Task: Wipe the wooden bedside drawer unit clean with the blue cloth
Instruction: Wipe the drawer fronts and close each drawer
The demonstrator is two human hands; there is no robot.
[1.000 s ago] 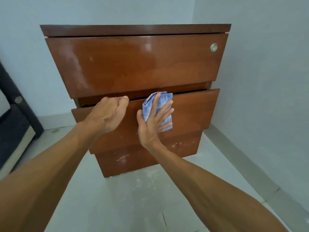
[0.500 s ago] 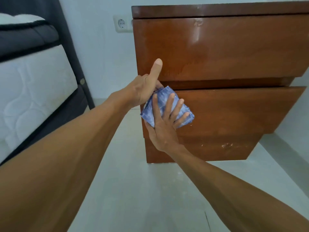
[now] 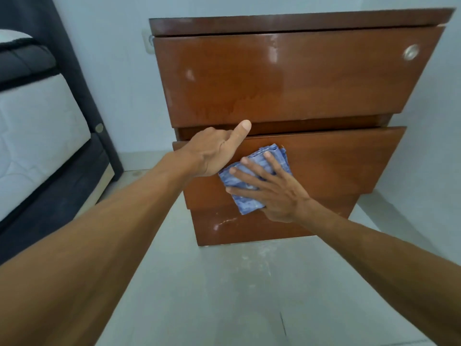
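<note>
No readable text, labels or numbers anywhere.

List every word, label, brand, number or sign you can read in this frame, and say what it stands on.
None: no readable text shows anywhere in this view.
Brown wooden bedside drawer unit: only pale smudges and glare, no lettering.
Round silver metal lock: blurred, no marking legible.
Folded blue mottled cloth: pattern only, no label visible.
White wall socket: mostly hidden, nothing readable.

The left hand (image 3: 212, 156), thumb raised toward one o'clock, fingers hidden, sits at ten o'clock of the right hand (image 3: 274, 193), whose straight fingers splay flat.
</note>
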